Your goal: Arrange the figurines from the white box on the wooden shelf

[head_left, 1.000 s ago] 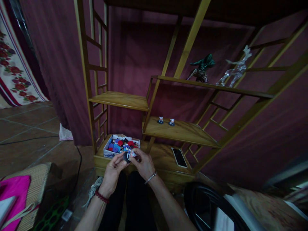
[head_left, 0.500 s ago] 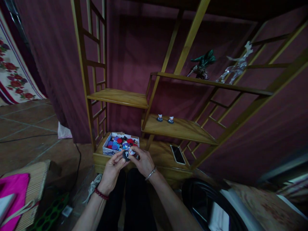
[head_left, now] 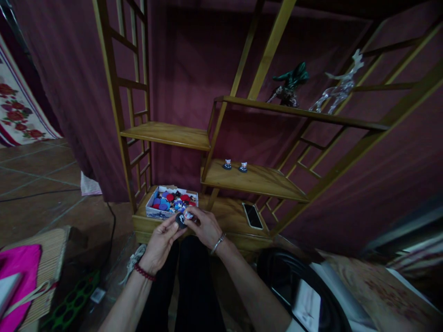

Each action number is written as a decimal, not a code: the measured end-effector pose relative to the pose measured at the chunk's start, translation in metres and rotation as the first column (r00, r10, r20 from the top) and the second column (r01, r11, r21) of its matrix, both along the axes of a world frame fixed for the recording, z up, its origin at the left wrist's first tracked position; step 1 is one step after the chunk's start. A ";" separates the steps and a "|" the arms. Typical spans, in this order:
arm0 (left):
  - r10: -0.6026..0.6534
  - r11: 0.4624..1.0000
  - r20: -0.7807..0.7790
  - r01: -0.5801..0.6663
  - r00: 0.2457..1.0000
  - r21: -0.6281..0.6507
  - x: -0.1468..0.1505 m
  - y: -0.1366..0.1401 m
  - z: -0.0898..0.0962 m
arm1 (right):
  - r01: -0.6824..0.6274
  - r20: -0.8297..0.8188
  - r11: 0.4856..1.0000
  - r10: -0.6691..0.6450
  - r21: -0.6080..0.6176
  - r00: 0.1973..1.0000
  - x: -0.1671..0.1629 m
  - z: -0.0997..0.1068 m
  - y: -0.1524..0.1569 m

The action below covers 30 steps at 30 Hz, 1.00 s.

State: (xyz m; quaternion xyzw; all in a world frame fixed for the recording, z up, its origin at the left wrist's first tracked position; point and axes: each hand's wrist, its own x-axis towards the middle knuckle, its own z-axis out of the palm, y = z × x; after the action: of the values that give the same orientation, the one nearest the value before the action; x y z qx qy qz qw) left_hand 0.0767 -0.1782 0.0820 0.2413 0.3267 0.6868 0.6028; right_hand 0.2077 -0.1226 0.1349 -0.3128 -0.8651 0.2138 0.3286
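Note:
Between my two hands, just in front of a cardboard box, is a small figurine. My left hand (head_left: 163,240) pinches its round dark base (head_left: 180,220). My right hand (head_left: 205,227) has thumb and fingers closed on the small white figurine (head_left: 188,215), partly hidden by the fingertips. The open box (head_left: 157,213) holds several round red, blue and purple pieces and small figures. Two similar small figurines, a left one (head_left: 227,164) and a right one (head_left: 243,167), stand upright on dark bases on the middle shelf (head_left: 266,182).
A phone (head_left: 253,216) lies on the bottom shelf to the right. A dark green figure (head_left: 291,85) and a clear deer statue (head_left: 338,90) stand on the upper shelf (head_left: 311,115). Low at right is a black round container (head_left: 277,263); at left, a woven-topped stool (head_left: 57,244).
Both hands stay together on the figurine and its base, with only slight finger movement. The whole view has shifted a little, so the shelves appear slightly higher and further left.

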 end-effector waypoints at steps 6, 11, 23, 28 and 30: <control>0.004 1.000 0.015 -0.004 1.000 -0.012 0.008 0.006 -0.003 | 0.009 -0.008 1.000 -0.009 0.001 1.000 0.005 -0.005 0.003; 0.042 0.999 0.030 -0.042 0.999 -0.008 0.016 0.009 0.001 | 0.029 -0.110 0.997 -0.036 -0.065 0.993 0.008 -0.010 0.006; 0.078 0.997 0.033 -0.078 0.996 -0.003 0.023 0.011 0.011 | 0.092 -0.167 0.992 -0.107 -0.091 0.980 0.003 -0.018 0.006; 0.063 0.998 0.065 -0.062 0.996 -0.007 0.022 0.010 0.009 | 0.084 -0.139 0.993 -0.095 -0.086 0.986 0.002 -0.017 0.006; 0.054 0.998 0.080 -0.052 0.995 -0.027 0.021 0.009 0.009 | 0.083 -0.113 0.993 -0.091 -0.079 0.989 0.002 -0.018 0.006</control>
State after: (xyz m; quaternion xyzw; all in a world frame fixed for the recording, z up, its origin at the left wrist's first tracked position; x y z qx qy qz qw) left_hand 0.0981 -0.1696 0.0914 0.1971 0.3168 0.7076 0.6001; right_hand 0.2094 -0.1165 0.1174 -0.3492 -0.8214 0.2493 0.3758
